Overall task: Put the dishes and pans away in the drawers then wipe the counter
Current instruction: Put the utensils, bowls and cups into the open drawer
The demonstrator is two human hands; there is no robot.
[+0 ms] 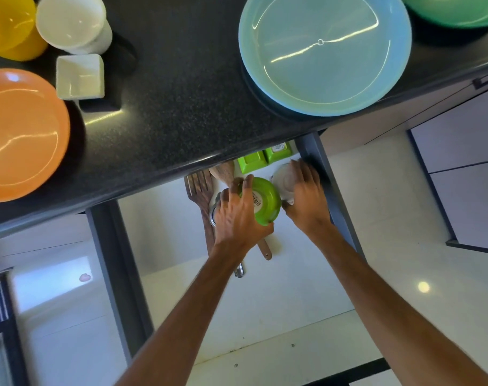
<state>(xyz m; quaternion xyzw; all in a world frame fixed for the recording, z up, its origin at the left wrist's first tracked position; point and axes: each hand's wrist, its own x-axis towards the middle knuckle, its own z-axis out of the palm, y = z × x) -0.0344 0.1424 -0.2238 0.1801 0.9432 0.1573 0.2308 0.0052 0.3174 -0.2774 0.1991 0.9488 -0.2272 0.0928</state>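
The left grip (234, 218) curls round the rim of a green bowl (265, 201), fingers over its far side and thumb at its near edge. It holds the bowl upside down in the open drawer (167, 218), toward the back and near the right wall. Turned over like this, the bowl is probably meant to go down mouth-first. The right grip (304, 193) cups a white bowl (282, 180) close to the drawer's right wall, apparently steadying or shifting it to make room. The green bowl is glossy, lime-coloured and round, with a barcode label on its base. Wooden utensils (199, 188) lie just to its left. A blue plate (323, 51) and an orange plate (20, 135) wait on the counter (181, 107).
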